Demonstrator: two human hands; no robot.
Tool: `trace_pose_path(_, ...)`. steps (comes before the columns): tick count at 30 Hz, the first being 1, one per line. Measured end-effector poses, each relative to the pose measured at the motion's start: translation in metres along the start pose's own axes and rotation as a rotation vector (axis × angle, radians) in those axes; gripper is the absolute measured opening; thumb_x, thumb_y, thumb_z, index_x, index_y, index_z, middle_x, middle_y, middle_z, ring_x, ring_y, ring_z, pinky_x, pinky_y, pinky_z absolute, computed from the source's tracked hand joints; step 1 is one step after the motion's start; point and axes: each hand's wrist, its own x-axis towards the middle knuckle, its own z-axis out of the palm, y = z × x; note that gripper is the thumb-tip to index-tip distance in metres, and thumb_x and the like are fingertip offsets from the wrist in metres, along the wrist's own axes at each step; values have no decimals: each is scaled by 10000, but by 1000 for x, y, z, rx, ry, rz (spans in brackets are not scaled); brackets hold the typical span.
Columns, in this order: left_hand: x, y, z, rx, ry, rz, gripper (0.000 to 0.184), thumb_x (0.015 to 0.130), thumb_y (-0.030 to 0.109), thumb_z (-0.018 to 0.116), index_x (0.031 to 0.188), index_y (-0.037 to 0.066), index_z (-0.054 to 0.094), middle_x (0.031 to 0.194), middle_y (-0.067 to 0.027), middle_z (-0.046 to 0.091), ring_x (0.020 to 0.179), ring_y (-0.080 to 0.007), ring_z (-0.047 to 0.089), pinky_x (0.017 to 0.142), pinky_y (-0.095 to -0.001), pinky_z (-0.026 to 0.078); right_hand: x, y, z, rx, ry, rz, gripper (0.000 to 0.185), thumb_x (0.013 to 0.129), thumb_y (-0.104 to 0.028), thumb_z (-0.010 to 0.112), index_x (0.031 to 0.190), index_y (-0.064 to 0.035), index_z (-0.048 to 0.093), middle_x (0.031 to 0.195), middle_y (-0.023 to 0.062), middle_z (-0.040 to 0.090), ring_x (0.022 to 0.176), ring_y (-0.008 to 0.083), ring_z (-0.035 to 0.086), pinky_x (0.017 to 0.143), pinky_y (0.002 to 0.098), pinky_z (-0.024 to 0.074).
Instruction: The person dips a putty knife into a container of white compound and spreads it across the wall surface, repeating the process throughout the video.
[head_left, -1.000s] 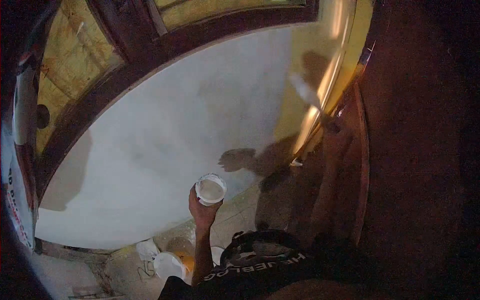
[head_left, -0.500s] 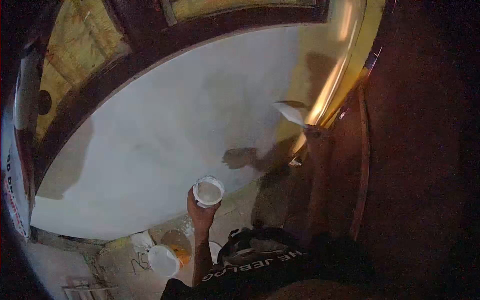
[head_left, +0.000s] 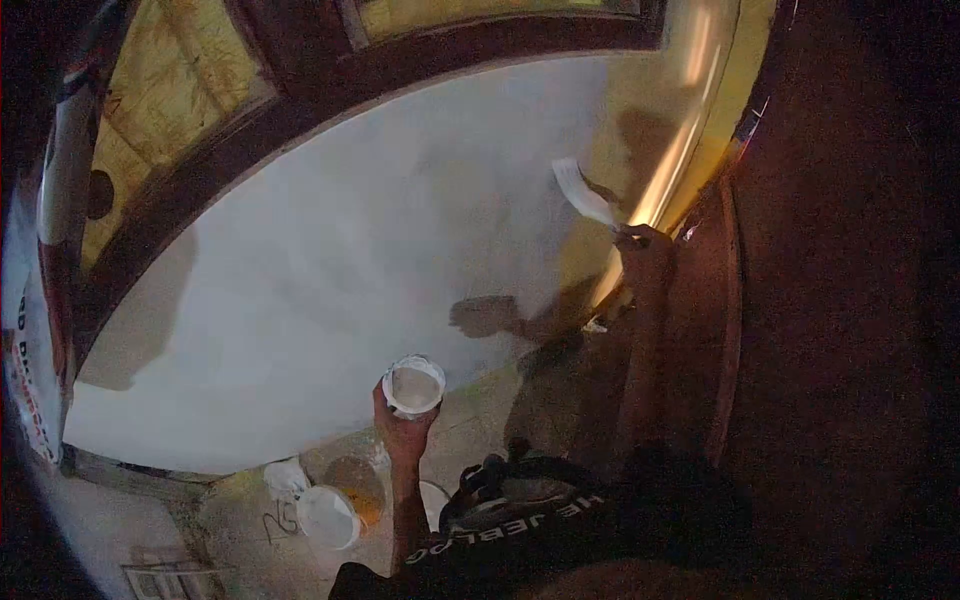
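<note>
My left hand (head_left: 405, 425) is wrapped round a white tub (head_left: 414, 387) with pale material inside, held low in front of the wall. Higher up on the right, my right hand (head_left: 643, 240) grips a brush (head_left: 583, 193) whose wide white head points up and left. The brush head lies over the border between the white wall area (head_left: 340, 240) and the yellowish strip (head_left: 625, 130). Whether its bristles touch the wall I cannot tell. Shadows of hand and arm fall on the wall beside the tub.
A white bucket (head_left: 328, 518) stands on the floor (head_left: 240, 545) at lower left, beside a crumpled white bag (head_left: 287, 480) and something orange. A dark curved frame (head_left: 210, 170) borders the wall. A bright light streak (head_left: 668, 175) runs near my right hand.
My right hand has moved up from its place half a second ago, and the brush head has swung upward. The tub in my left hand has hardly moved.
</note>
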Motion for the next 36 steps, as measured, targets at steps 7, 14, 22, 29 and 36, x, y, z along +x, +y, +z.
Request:
trace_pose_path(7,2,-16,-1,130,53,44,794,622,165,877,1286,29,463,1189,-123,580,1096,-252,578,924,-401,490,41,-70,-58,241,217,-185,228,794,-259,733,893,-54,723,771,127,702,760,245,689,695,363,514)
trace_pose_path(14,0,-1,0,119,31,-34,805,600,151,879,1284,34,470,1198,-126,578,1099,-266,583,914,-408,497,30,-12,-9,-258,136,-304,233,773,-248,759,900,-55,727,771,109,707,710,231,679,665,357,516)
trace_pose_path(22,5,-34,-8,190,14,-39,785,591,148,884,1260,41,485,1195,-133,586,1112,-282,583,899,-408,501,19,-68,-41,505,149,-301,247,796,-233,750,950,-43,716,774,101,702,688,193,659,677,345,517)
trace_pose_path(29,3,-25,-8,145,3,-8,789,578,114,887,1254,38,487,1165,-129,598,1093,-268,586,913,-410,494,-49,-39,38,82,-120,-97,257,801,-269,729,950,-60,711,832,137,710,801,299,691,757,427,530)
trace_pose_path(36,0,-33,-5,93,29,-96,779,593,62,869,1264,37,476,1192,-123,579,1092,-250,582,943,-403,484,-36,-41,-1,412,-138,26,252,805,-186,769,980,-19,696,852,64,695,782,143,638,736,295,514)
